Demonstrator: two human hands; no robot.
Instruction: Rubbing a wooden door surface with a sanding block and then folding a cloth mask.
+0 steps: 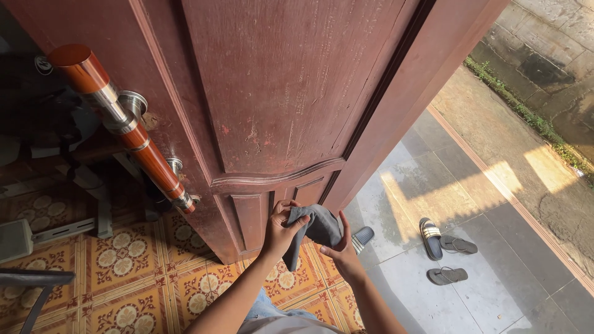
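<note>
Forearms: two bare arms rise from the 6 o'clock edge and meet near the frame's centre.
Left hand (pixel 281 230): fingers curled and pinching the upper fold of a soft grey cloth (pixel 315 227), thumb on top.
Right hand (pixel 342 252): cupped under the cloth's lower edge, thumb raised along its side, gripping from the 4 o'clock side.
Cloth position: bunched between both hands, held against the lower carved panel of the tall reddish-brown wooden door (pixel 278 93).
Handling: it looks light and limp, folding freely; best gathered into a wad in the palm, since a loose corner would droop.
Door handle: a long orange-brown and steel bar pull (pixel 124 127) at 10 o'clock.
Floor: patterned orange floral tiles (pixel 124 260) at 8 o'clock, plain grey paving (pixel 495 291) at 4 o'clock.
Footwear: a striped slide sandal (pixel 430 237) and dark flip-flops (pixel 447 275) on the paving.
</note>
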